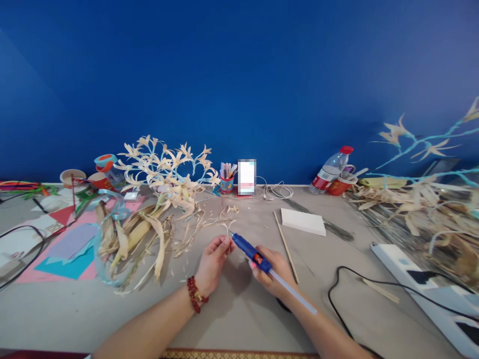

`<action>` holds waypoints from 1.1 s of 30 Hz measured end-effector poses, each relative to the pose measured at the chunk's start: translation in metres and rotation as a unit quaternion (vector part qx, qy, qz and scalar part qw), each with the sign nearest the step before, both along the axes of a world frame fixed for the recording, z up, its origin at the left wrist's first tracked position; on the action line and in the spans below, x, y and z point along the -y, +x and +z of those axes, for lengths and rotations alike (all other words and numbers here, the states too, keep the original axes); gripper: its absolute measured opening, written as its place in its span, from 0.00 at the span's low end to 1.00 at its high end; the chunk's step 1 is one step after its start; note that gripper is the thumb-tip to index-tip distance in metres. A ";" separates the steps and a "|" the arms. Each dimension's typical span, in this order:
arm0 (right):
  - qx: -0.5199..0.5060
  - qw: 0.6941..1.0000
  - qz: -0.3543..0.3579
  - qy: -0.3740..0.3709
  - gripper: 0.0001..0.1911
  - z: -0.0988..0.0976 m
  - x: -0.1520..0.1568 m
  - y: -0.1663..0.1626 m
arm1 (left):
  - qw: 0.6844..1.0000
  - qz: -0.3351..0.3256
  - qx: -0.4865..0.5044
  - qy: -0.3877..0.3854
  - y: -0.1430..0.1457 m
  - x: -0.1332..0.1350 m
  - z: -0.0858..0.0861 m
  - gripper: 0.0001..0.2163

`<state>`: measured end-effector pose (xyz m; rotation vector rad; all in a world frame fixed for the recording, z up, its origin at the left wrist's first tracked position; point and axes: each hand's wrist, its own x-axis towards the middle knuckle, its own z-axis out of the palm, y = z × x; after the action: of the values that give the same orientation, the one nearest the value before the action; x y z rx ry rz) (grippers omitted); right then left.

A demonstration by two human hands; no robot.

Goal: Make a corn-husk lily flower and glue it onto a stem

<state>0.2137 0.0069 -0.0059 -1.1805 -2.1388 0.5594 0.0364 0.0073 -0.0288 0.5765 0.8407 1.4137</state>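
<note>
My left hand [214,262], wearing a dark red bead bracelet [193,294], is closed in a pinch over the grey table. Thin pale strips of corn husk [227,227] stick up from its fingertips; the rest of that piece is hidden by the fingers. In my right hand [276,271] is a blue hot glue gun [247,246], with a long translucent glue stick [294,292] protruding from its back. The gun's nozzle points left and sits right at the husk strips; whether it touches them I cannot tell.
Dried corn husks [140,239] and a branch of husk flowers [168,164] lie left. Ahead stand a pen cup [226,184] and a blurred screen [246,177]. To the right are a thin stick [286,247], a white block [303,222], a bottle [331,169], a power strip [419,294] and a black cable [335,284].
</note>
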 end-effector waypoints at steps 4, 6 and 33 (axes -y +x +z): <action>-0.004 1.000 0.005 -0.008 0.09 0.000 0.000 0.000 | 1.000 -0.005 0.000 0.000 0.000 0.000 0.000 0.08; -0.007 1.000 0.005 -0.007 0.09 0.001 0.001 0.000 | 1.000 -0.007 0.001 0.003 0.000 0.000 -0.001 0.08; 0.017 1.000 0.009 -0.010 0.09 0.004 0.002 -0.001 | 1.000 0.005 0.019 -0.008 0.001 -0.001 0.003 0.09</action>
<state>0.2124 0.0048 -0.0024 -1.1903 -2.1788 0.5755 0.0370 0.0079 -0.0253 0.5334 0.8244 1.4213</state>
